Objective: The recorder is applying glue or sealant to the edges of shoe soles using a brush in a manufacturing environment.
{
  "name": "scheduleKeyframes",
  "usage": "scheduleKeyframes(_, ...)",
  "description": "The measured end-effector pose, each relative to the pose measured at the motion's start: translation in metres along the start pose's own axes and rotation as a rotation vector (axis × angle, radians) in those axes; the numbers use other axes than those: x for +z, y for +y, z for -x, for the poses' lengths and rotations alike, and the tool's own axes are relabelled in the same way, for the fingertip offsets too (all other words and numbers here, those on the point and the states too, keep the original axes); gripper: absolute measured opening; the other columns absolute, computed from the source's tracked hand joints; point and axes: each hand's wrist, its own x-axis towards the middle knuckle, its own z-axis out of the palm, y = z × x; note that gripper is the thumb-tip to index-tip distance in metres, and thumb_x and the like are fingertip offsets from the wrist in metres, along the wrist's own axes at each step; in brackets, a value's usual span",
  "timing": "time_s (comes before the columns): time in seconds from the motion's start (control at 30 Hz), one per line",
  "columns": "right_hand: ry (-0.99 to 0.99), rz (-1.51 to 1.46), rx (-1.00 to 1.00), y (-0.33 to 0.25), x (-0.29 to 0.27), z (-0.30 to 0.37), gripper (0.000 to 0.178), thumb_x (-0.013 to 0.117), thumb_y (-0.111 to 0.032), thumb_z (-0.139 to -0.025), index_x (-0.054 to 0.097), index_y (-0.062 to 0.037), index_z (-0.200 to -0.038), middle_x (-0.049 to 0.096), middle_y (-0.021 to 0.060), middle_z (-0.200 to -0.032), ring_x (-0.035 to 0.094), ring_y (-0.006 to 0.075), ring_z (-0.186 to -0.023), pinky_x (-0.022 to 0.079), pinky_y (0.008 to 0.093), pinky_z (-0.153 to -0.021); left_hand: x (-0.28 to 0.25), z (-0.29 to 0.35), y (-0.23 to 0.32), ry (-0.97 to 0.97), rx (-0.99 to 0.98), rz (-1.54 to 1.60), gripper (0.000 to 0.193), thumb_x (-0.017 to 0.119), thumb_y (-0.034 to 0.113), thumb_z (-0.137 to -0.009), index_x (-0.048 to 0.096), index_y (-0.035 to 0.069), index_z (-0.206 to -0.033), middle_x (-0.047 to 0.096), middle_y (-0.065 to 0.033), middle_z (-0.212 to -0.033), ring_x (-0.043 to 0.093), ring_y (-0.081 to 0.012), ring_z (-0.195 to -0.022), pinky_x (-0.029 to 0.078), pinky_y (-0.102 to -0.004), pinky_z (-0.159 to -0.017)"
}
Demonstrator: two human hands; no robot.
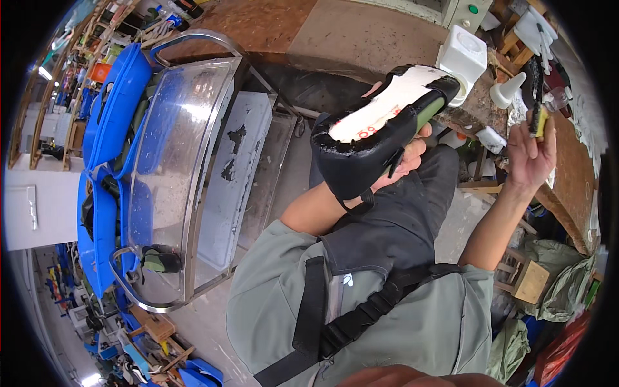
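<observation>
My left hand [407, 158] grips an unfinished shoe [351, 164], sole side up and tilted, in front of my lap. The black and green upper is folded over a white insole [371, 116] with red print, and its edges look dark and glossy. Some of my left fingers are hidden under the shoe. Out to the right, over the bench edge, my right hand [532, 151] is closed on a small tool with a yellow and black handle [539, 122]. Its far end blends into dark things behind, so its kind is unclear.
A white plastic container [463, 55] and a white spouted piece [507, 90] stand on the workbench [361, 35]. At left is a metal-framed rack [193, 193] with clear panels; blue bins [116, 109] stand beyond it. A wooden stool [530, 280] is at lower right.
</observation>
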Motion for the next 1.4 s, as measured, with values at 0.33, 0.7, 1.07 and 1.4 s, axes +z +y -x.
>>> scheduleKeyframes(0.33,0.471,0.244,-0.018,0.017,-0.029,-0.013,0.028,0.054,-0.013,-0.09,0.05,-0.0016,-0.116,0.059,0.0046,-0.086,0.052,0.0074,-0.054,0.043,0.0185,-0.049,0.049,-0.037,0.123,0.105,0.264,-0.409,0.072,0.038,0.058,-0.086,0.051,-0.006,-0.114,0.06,-0.0233,-0.09,0.058,-0.0321,-0.058,0.044,-0.0411,-0.044)
scheduleKeyframes(0.7,0.37,0.405,-0.077,0.015,0.011,-0.189,0.019,0.049,-0.023,-0.094,0.049,-0.0065,-0.086,0.053,0.0032,-0.064,0.047,0.0099,-0.037,0.037,0.0205,-0.031,0.258,-0.177,0.375,-0.065,0.787,-0.959,0.048,0.044,0.039,-0.09,0.053,0.0,-0.117,0.066,-0.0123,-0.093,0.066,-0.0203,-0.073,0.056,-0.0298,-0.063)
scheduleKeyframes(1.07,0.466,0.526,0.03,0.057,0.153,-0.314,0.018,0.056,-0.02,-0.09,0.053,-0.0025,-0.088,0.058,0.0062,-0.075,0.05,0.0111,-0.041,0.039,0.0207,-0.033,0.464,-0.386,0.636,0.394,0.49,-1.672,0.045,0.065,0.041,-0.078,0.064,0.001,-0.097,0.065,-0.0063,-0.083,0.061,-0.0146,-0.067,0.051,-0.029,-0.061)
scheduleKeyframes(1.4,0.578,0.63,-0.04,0.062,0.2,-0.32,0.017,0.059,-0.019,-0.088,0.055,-0.0026,-0.086,0.057,0.005,-0.068,0.053,0.0127,-0.043,0.04,0.0222,-0.034,0.458,-0.435,0.698,0.583,0.235,-1.979,0.05,0.064,0.05,-0.076,0.067,0.005,-0.098,0.066,-0.0049,-0.092,0.061,-0.0158,-0.076,0.049,-0.0302,-0.072)
